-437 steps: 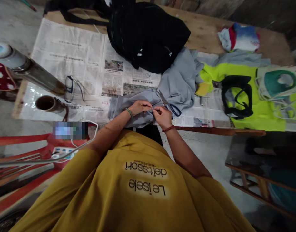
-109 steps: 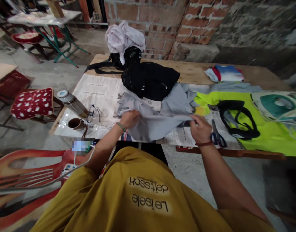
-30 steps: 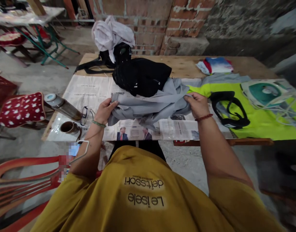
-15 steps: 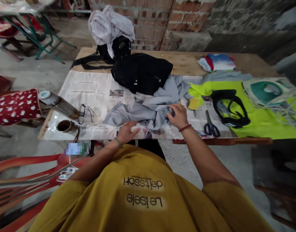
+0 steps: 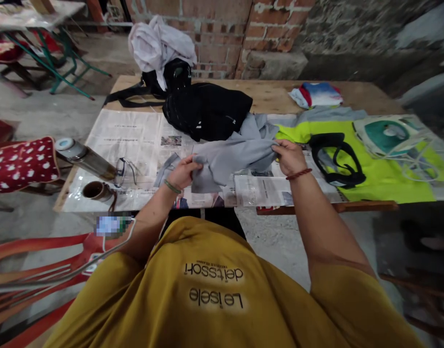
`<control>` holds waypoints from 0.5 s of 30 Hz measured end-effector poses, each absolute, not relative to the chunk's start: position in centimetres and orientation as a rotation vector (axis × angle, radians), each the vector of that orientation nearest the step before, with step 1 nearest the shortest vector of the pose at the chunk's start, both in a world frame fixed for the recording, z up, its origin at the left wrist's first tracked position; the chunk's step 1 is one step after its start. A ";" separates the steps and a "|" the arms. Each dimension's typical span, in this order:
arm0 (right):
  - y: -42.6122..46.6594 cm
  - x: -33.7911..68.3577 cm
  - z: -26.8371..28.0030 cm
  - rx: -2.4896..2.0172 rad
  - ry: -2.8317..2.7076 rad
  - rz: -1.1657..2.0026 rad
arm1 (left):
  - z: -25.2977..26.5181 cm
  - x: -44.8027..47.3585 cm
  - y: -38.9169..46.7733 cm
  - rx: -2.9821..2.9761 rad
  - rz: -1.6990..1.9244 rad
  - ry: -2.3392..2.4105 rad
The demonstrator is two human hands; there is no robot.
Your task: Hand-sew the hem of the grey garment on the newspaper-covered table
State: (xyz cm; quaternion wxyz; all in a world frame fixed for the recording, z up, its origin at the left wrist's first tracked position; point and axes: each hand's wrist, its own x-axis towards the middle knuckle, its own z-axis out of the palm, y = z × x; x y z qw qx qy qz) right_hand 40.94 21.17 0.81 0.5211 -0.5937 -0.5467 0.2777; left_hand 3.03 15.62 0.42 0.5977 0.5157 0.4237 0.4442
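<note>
A piece of grey cloth is stretched between my two hands, just over the newspaper. My left hand pinches its left end, where a corner hangs down. At the upper right end, my right hand is closed on the edge. More grey fabric lies behind, running toward a black bag. Right of my right hand, a black strap loop rests on bright yellow-green fabric. The scissors are hidden, probably behind my right hand and wrist.
Newspaper covers the table's front. At the left stand a thermos, a brown mug and eyeglasses. An iron with its cord sits at the right. Folded clothes lie at the back; a red chair is beside me.
Both hands have closed on the grey cloth, lifted it and pulled it taut. My right hand moved right, my left slightly up. Newspaper formerly under the cloth now shows.
</note>
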 end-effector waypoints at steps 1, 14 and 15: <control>20.8 40.9 0.6 -1.393 -1.294 0.722 | 0.9 1.7 15.7 1.141 1.004 0.973; 11.4 41.9 -5.6 -1.853 -1.757 0.509 | -4.2 -8.6 8.1 0.578 1.432 1.877; 11.3 41.8 -5.7 -1.856 -1.789 0.434 | -4.1 -8.5 7.5 0.797 1.469 1.939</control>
